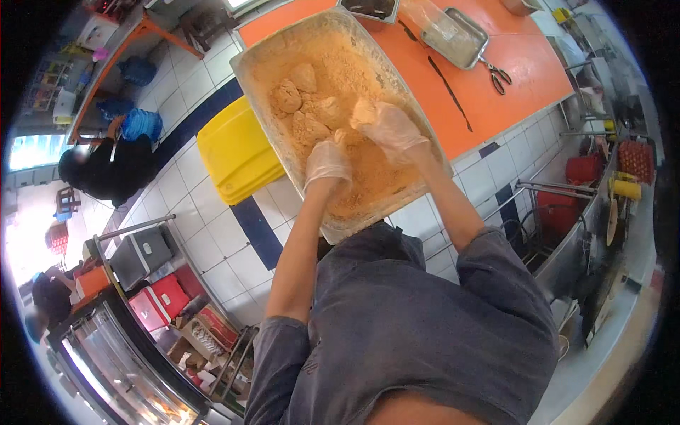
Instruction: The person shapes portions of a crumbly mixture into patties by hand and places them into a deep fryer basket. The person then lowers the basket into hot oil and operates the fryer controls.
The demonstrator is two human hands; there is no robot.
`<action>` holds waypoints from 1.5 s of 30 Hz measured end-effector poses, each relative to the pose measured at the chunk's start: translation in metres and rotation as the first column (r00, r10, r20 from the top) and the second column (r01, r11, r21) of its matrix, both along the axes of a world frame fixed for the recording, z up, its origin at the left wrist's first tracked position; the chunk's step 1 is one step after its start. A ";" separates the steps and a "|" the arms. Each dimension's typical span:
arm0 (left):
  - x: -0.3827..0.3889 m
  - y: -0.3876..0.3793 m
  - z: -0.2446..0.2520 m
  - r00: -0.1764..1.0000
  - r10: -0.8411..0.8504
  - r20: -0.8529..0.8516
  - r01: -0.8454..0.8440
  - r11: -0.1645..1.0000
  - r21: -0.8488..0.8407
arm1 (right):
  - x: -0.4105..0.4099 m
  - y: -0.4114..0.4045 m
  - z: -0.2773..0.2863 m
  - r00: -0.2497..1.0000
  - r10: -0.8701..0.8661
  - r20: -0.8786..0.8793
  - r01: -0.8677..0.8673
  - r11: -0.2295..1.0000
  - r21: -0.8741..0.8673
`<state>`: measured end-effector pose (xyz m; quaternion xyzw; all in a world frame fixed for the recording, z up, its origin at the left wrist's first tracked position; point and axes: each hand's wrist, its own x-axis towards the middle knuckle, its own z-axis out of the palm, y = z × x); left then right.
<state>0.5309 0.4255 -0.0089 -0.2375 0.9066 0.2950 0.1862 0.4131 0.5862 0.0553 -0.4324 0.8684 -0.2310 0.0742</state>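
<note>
A large rectangular tub (417, 87) with pale, flour-crusted walls holds orange-tan breading flour (366, 180). Several coated food pieces, probably raw chicken, lie in its left half, among them one rounded piece (288, 96) and another (304, 78) beyond it. Both my hands wear clear plastic gloves and are inside the tub. My right hand (396, 129) appears closed around a flour-covered piece (364, 113) above the flour. My left hand (328, 161) is low beside the nearest pieces; its fingertips are caked with flour, and whether they grip something is unclear.
A yellow plastic bin (239, 151) stands left of the tub. On the orange table (523, 69) are a metal tray (459, 40) with a plastic bag, scissors (498, 77) and another metal pan (372, 8). A person (109, 164) in black is by blue water jugs (142, 125).
</note>
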 end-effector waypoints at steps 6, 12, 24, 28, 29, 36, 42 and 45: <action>0.000 -0.005 0.005 0.973 0.088 -0.215 -0.004 0.933 0.361 | -0.016 0.015 0.009 0.945 -0.209 0.253 0.081 0.895 0.439; 0.011 0.017 0.038 0.925 -0.349 0.147 0.376 0.893 -0.248 | 0.012 0.019 -0.032 0.932 -0.345 0.113 0.219 0.783 0.581; 0.036 0.071 -0.026 0.769 -0.612 0.186 0.618 0.786 0.027 | 0.099 0.018 -0.081 0.916 -0.352 0.194 0.223 0.846 0.484; 0.036 0.067 -0.018 0.918 0.358 0.172 -0.396 0.784 0.478 | 0.083 0.012 -0.080 0.878 -0.299 0.374 0.218 0.945 0.242; 0.032 0.065 -0.015 0.808 0.572 0.143 -0.552 0.649 0.524 | 0.077 0.011 -0.070 0.885 -0.296 0.359 0.258 0.954 0.151; 0.017 0.036 -0.017 0.947 0.318 -0.037 -0.319 0.947 -0.034 | 0.028 0.037 -0.123 0.894 -0.169 -0.414 0.303 0.910 0.284; 0.002 0.035 -0.071 0.799 0.601 -0.019 -0.566 0.763 0.312 | 0.006 0.003 -0.080 0.953 -0.302 0.035 0.238 0.814 0.530; -0.009 0.037 -0.063 0.752 0.628 -0.201 -0.549 0.765 0.337 | 0.010 -0.002 -0.068 0.936 -0.352 -0.016 0.323 0.839 0.438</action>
